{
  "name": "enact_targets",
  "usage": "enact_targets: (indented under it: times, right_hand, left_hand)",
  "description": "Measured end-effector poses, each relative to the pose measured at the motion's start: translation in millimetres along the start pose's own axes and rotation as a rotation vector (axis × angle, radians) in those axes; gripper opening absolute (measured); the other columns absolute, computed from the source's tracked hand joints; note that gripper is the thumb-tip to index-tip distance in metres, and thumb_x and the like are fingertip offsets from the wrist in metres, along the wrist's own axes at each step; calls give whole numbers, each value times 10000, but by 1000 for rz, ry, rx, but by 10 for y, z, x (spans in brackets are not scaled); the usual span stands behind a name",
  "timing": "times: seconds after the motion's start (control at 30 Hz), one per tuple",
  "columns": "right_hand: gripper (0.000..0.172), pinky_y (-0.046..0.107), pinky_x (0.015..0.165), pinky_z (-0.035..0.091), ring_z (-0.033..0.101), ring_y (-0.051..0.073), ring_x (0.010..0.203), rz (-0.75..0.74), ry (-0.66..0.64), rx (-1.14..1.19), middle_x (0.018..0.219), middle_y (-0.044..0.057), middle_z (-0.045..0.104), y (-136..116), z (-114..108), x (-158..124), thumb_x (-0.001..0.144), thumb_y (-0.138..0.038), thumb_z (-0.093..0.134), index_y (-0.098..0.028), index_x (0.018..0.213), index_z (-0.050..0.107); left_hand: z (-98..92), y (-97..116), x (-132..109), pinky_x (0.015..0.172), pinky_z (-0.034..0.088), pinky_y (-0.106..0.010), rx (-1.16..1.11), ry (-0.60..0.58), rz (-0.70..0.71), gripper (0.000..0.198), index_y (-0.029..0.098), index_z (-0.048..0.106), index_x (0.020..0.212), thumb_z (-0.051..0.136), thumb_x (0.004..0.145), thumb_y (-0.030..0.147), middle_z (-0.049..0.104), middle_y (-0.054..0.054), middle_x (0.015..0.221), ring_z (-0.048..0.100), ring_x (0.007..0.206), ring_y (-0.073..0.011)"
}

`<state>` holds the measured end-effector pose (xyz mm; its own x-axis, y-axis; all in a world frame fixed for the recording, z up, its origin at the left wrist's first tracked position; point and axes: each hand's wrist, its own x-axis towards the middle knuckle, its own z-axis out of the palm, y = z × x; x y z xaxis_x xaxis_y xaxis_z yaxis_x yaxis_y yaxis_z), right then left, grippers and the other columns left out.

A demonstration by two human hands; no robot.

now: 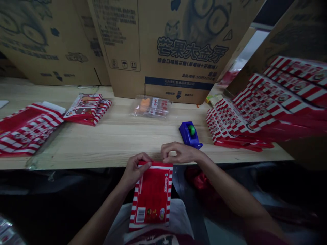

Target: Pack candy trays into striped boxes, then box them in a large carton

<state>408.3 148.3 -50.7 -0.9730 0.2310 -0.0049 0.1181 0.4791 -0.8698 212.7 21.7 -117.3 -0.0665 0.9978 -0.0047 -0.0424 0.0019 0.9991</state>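
A flat red box with red-and-white striped edges (152, 194) rests against my lap at the table's front edge, its barcode side facing up. My left hand (136, 170) is closed on the box's upper left corner, thumb on top. Just above the upper right corner, my right hand (178, 152) is pinched, its fingertips close together; whatever they hold, if anything, is too small to make out. Right behind that hand stands a blue tape dispenser (188, 134) with a green core.
Striped boxes are piled at the right (255, 112). More flat striped boxes (30, 129) and small striped packs (88, 107) lie at the left. A clear bag (150, 106) of orange and red pieces sits before the large cardboard carton (163, 68) on the wooden table (102, 146).
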Motion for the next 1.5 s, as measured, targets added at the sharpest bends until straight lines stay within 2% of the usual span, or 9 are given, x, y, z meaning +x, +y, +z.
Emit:
enact_targets:
  times: [0.13,0.3,0.53,0.63,0.9,1.03,1.2,1.37,1.5]
  right_hand:
    - [187,222,622,351,508,118,675,20,-240,-380,728,-6,563,-104,46,407,815,-270,679,-144,690,621]
    - [208,247,607,318,521,149,668,161,-95,-577,699,21,598,-91,224,436,772,-328,720,-145,721,636]
    - [392,205,509,294,430,79,508,379,-195,461,550,-64,527,330,261,418,639,-484,782,-138,661,600]
    - [398,190,472,294,419,62,461,469,-160,829,531,-73,528,462,346,421,558,-424,834,-139,620,564]
    - [295,199,541,419,565,91,529,455,72,1113,651,2,662,527,492,431,579,-319,851,-118,725,692]
    - [229,238,600,482,606,117,604,383,357,1229,711,20,666,590,503,495,667,-305,822,-154,793,706]
    - [233,242,586,487,576,106,581,359,389,1263,709,23,630,612,575,525,697,-338,813,-152,776,697]
    - [274,240,586,467,553,108,581,368,416,1299,684,26,605,578,728,579,663,-384,834,-160,759,707]
    - [265,252,577,442,534,121,590,367,427,1273,678,32,590,589,820,595,674,-400,821,-173,765,717]
  left_hand:
    - [37,31,-9,714,427,-263,-12,-6,13,123,162,598,698,664,766,241,636,-23,761,575,735,-157]
    - [14,47,-64,724,435,-270,-14,32,9,160,163,591,674,661,773,268,631,-27,741,584,737,-165]
    - [-67,89,-200,847,473,-294,-88,49,19,148,174,672,872,705,776,282,679,-65,971,630,920,-199]
    - [-79,-78,-454,910,489,-330,-273,129,-81,532,249,565,1228,755,733,286,629,-84,1216,619,1067,-232]
    - [-312,-410,-1158,826,527,-409,-251,25,-343,409,190,687,1074,698,762,454,722,-104,1007,652,991,-303]
    - [-1008,269,-725,699,509,-306,89,347,-120,328,169,702,935,705,745,437,722,-50,869,646,753,-218]
    - [-1991,1091,273,703,438,-307,1027,931,125,296,133,656,967,570,832,382,672,-69,811,607,765,-244]
    - [-2382,1002,1346,885,390,-398,1397,866,-63,377,20,559,1162,542,823,184,614,-254,1135,543,1083,-343]
    - [-2457,671,1673,889,403,-412,1392,772,-144,371,26,621,1063,672,747,213,657,-253,1028,545,1080,-366]
